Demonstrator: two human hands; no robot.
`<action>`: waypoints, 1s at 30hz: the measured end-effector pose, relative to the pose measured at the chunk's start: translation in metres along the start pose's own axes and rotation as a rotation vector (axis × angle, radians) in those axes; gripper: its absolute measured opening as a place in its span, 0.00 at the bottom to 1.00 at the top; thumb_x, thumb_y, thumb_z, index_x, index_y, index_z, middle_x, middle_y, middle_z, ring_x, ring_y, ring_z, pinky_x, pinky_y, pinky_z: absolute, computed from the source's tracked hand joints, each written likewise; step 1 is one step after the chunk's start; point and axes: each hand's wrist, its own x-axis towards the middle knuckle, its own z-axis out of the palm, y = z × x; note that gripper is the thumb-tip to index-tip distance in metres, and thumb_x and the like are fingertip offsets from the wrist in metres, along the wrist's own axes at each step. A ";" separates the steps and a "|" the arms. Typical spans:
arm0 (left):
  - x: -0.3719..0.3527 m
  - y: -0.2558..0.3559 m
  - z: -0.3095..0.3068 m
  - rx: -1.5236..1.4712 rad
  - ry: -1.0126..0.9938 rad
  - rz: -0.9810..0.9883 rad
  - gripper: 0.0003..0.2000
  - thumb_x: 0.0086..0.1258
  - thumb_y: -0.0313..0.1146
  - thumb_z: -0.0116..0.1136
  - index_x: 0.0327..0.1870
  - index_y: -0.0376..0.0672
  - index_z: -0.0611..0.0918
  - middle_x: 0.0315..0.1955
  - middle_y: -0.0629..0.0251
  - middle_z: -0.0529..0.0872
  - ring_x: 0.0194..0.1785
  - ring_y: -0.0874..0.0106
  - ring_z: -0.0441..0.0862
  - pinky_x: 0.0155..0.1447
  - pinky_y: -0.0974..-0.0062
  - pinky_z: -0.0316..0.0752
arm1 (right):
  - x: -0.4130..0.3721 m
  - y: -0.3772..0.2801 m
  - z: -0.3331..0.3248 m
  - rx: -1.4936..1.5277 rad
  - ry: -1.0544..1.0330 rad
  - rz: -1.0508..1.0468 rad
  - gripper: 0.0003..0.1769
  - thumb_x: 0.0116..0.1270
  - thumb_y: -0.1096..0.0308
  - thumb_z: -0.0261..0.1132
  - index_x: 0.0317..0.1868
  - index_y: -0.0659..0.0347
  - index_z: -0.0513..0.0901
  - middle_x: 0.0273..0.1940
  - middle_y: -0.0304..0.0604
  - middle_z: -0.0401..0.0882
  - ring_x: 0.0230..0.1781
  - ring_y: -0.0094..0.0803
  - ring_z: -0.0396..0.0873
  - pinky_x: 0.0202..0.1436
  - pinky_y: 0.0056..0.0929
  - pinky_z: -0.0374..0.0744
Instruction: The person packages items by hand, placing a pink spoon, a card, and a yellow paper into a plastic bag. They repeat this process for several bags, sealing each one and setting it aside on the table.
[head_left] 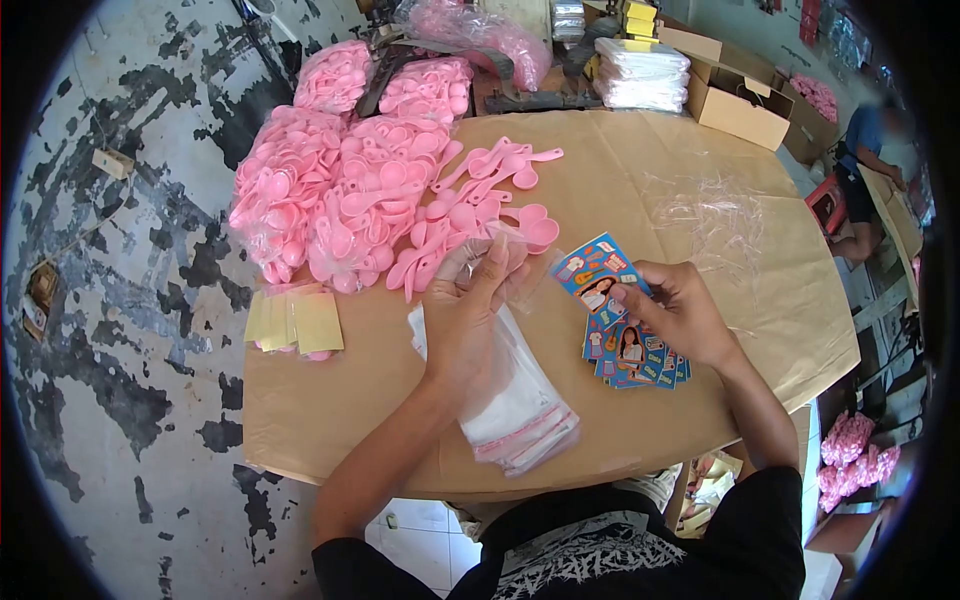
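Note:
Pinched in my left hand (pixel 465 325) is a clear plastic bag (pixel 520 262), its edge near a blue printed card (pixel 603 275). My right hand (pixel 685 312) grips that card between thumb and fingers. Below the card lies a fanned stack of similar blue cards (pixel 640 362). Under my left hand and forearm a pile of clear bags (pixel 525 415) rests on the brown-covered table (pixel 370 425). Loose pink spoons (pixel 460 218) lie just beyond my left hand. Yellow cards in clear bags (pixel 295 320) sit at the table's left edge.
Bulging bags of pink spoons (pixel 370 175) fill the back left. White plastic packs (pixel 642 72) and an open cardboard box (pixel 738 105) stand behind the table. Thin clear strips (pixel 715 215) lie at the right. A person (pixel 868 165) sits at the far right.

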 end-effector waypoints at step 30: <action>-0.036 -0.013 0.022 0.210 -0.200 -0.052 0.14 0.73 0.34 0.59 0.54 0.34 0.80 0.43 0.67 0.85 0.44 0.82 0.80 0.50 0.80 0.74 | -0.011 -0.010 0.030 0.292 -0.037 0.048 0.14 0.75 0.65 0.58 0.54 0.62 0.81 0.27 0.32 0.79 0.23 0.13 0.75 0.24 0.18 0.76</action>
